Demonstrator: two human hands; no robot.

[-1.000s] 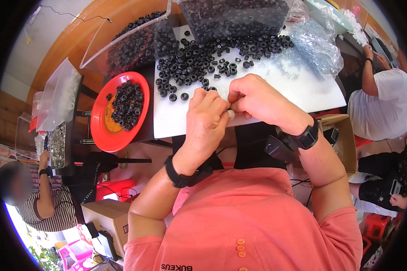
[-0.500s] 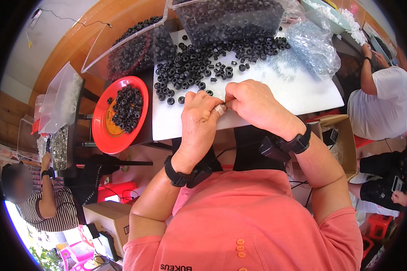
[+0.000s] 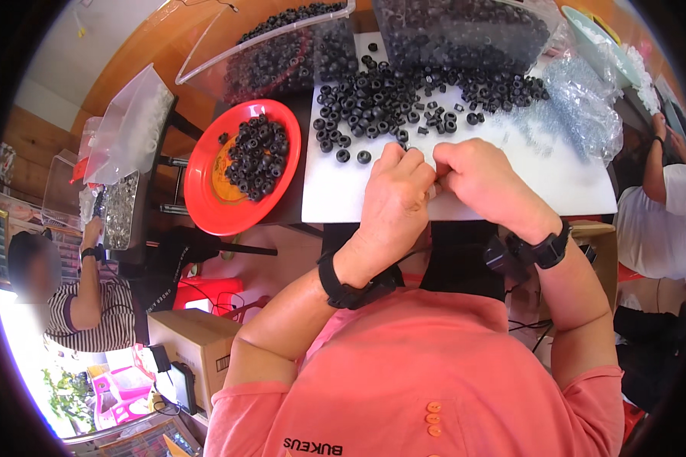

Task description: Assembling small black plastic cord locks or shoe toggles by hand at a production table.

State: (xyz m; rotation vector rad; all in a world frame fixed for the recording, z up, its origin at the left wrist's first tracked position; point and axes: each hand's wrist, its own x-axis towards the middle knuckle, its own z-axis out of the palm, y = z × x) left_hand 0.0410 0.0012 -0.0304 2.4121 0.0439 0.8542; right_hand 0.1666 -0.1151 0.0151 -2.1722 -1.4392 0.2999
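My left hand and my right hand come together over the front part of a white board. Fingers of both are bent and closed, their tips close to each other. Whatever lies between them is hidden by the fingers. Just beyond, many small black ring-like parts are heaped on the board, with a few loose ones near my left knuckles. Left of the board, a red plate carries a pile of similar black parts.
Clear bins of black parts stand at the back. A clear bag with small silvery pieces spills onto the board's right side. A pale green bowl is at far right. Other people sit at the left and right; a cardboard box stands lower left.
The view has swung, so board, plate and bins appear farther right and slightly higher. My hands stay close together over the board, with the left fingers turned a little.
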